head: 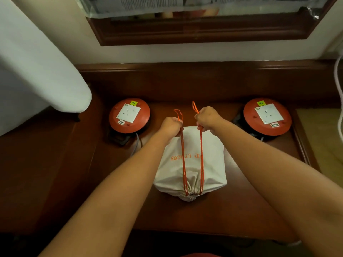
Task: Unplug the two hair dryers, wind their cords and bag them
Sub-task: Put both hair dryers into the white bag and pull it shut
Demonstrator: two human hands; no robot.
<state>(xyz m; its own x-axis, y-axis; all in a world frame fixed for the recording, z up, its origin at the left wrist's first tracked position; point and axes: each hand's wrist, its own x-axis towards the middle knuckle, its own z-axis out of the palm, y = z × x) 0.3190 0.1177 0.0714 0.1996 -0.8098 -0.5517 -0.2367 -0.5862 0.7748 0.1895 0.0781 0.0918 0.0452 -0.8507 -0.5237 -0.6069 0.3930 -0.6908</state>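
A white cloth drawstring bag [193, 164] with orange lettering lies bulging on the dark wooden table [222, 210], its gathered mouth toward me. Two orange drawstrings [201, 160] run taut from the mouth across the bag to my fists. My left hand [171, 126] is shut on the left string, and my right hand [207, 117] is shut on the right string, both above the bag's far end. No hair dryer shows; the bag hides its contents.
Two round red cable reels with white sockets sit on the table, one at the left [129, 115] and one at the right [267, 116]; nothing is plugged into either. A white padded board [37, 71] leans at the left. A framed mirror [200, 30] hangs behind.
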